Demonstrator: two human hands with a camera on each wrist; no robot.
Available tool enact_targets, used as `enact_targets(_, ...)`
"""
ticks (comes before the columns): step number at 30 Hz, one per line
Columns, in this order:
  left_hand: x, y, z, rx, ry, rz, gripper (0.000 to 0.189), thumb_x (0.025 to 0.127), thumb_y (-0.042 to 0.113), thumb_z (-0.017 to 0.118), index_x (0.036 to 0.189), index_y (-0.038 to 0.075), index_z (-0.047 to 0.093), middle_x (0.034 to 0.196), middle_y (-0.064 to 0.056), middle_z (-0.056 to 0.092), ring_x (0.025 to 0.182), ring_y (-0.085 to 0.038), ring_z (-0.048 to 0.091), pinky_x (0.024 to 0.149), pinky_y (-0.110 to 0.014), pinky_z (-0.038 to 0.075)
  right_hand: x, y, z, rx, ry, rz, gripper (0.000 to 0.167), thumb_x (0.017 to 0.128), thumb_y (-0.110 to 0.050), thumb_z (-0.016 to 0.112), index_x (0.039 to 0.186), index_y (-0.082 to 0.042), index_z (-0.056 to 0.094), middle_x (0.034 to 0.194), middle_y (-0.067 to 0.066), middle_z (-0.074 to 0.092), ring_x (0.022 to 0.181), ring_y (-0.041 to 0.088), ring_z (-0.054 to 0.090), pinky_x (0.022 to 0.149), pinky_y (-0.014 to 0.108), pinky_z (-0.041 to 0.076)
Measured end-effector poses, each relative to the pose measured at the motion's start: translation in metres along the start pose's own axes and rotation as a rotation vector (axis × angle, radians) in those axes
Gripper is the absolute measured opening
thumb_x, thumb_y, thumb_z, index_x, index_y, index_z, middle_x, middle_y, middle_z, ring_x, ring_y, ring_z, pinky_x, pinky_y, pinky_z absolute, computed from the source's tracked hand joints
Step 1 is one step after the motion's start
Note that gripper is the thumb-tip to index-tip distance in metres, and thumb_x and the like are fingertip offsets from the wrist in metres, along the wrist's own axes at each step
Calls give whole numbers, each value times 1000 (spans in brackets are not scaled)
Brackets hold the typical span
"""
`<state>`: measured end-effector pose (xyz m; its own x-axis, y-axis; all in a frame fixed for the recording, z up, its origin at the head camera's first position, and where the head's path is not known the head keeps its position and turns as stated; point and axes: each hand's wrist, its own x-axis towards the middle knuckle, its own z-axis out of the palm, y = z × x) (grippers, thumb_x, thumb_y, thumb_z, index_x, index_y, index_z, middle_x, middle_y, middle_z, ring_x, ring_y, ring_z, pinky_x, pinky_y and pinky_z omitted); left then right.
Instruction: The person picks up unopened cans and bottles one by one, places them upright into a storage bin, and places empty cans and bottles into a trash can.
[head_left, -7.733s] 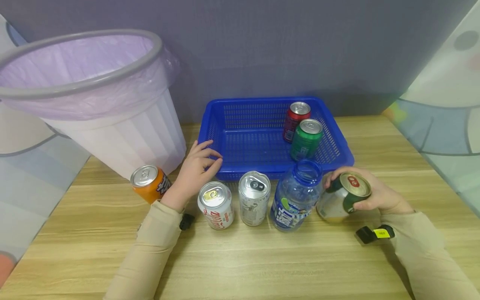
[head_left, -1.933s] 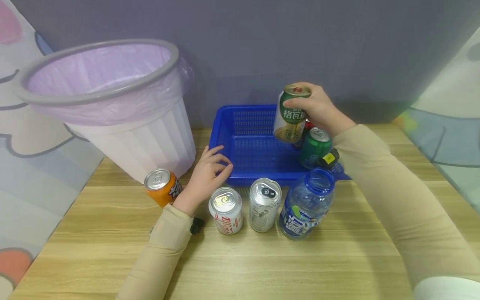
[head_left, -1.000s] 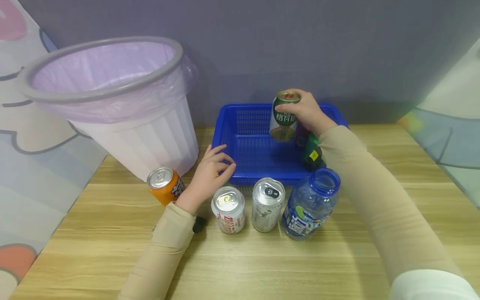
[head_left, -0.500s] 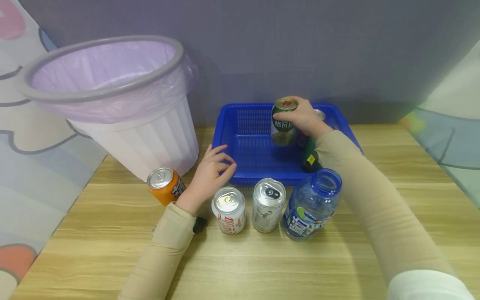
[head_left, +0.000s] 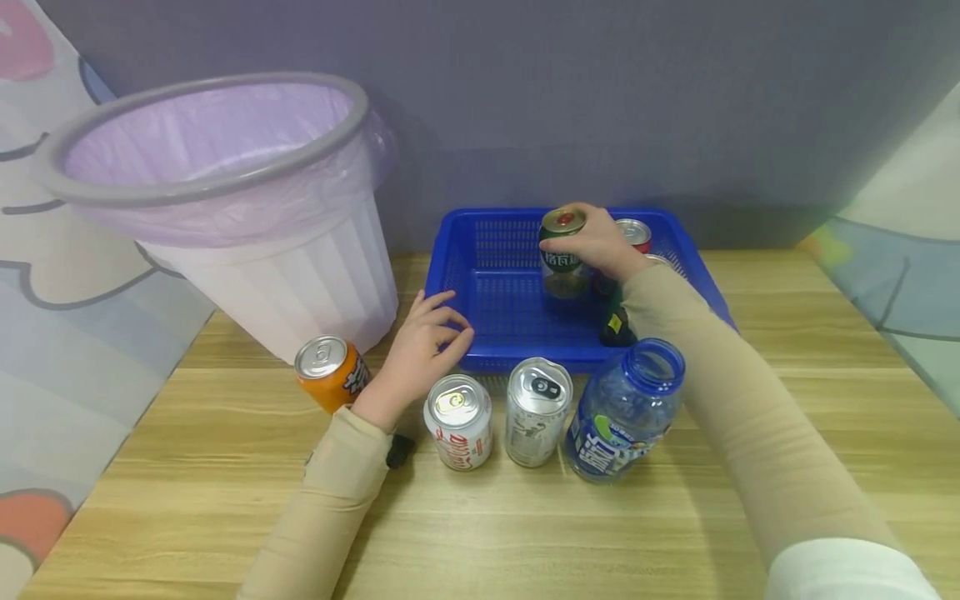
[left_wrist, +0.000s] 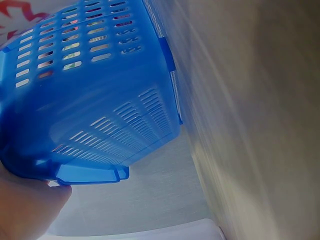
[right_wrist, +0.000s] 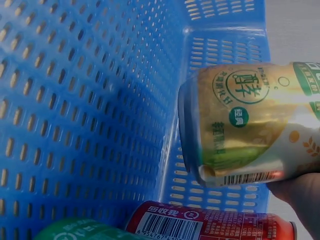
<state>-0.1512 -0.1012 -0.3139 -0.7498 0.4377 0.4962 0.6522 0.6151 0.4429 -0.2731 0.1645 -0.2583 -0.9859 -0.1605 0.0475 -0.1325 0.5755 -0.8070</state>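
In the head view my right hand [head_left: 600,242] grips a green, white and gold drink can [head_left: 564,258] near its top. The can is upright, low inside the blue plastic basket [head_left: 487,358]; the right wrist view shows its gold lower part and dark base [right_wrist: 186,130]. Beside it in the basket stand a red can [head_left: 633,232] and a green can [right_wrist: 75,230], both partly hidden by my right arm. My left hand [head_left: 426,342] rests over the basket's near left corner, fingers loosely spread; in the left wrist view part of that hand [left_wrist: 30,207] lies at the rim.
In front of the basket stand a white Coca-Cola can [head_left: 459,425], a dented silver-white can [head_left: 536,417] and an uncapped clear blue bottle [head_left: 622,417]. An orange can [head_left: 330,375] is left of my left wrist. A white bin [head_left: 300,275] with a purple liner stands behind it.
The right hand has taken the green and gold can from the table right of the bottle to the basket, and over the last second has lowered it inside. The left hand stays put.
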Motion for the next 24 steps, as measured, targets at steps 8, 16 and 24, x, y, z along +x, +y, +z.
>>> enact_targets(8, -1, -2, -1, 5, 11, 11, 36, 91, 13, 57, 58, 3, 68, 91, -9, 69, 128, -35, 46, 114, -59, 12, 2, 0, 5, -93, -5, 18, 65, 77, -25, 73, 131, 1, 47, 121, 21, 57, 106, 31, 55, 92, 43, 46)
enact_targets(16, -2, -2, -1, -3, 6, 10, 36, 91, 13, 57, 58, 3, 68, 91, -9, 69, 127, -35, 46, 114, -60, 12, 1, 4, 9, -130, 14, 59, 70, 76, -27, 75, 131, 5, 46, 125, 23, 55, 111, 34, 54, 97, 45, 45)
enact_targets(24, -1, 0, -2, -8, -4, 8, 36, 92, 13, 57, 59, 2, 69, 92, -9, 69, 128, -35, 46, 114, -59, 11, 1, 8, 9, -140, 18, 63, 72, 75, -26, 77, 131, 5, 45, 125, 23, 55, 112, 34, 53, 97, 45, 44)
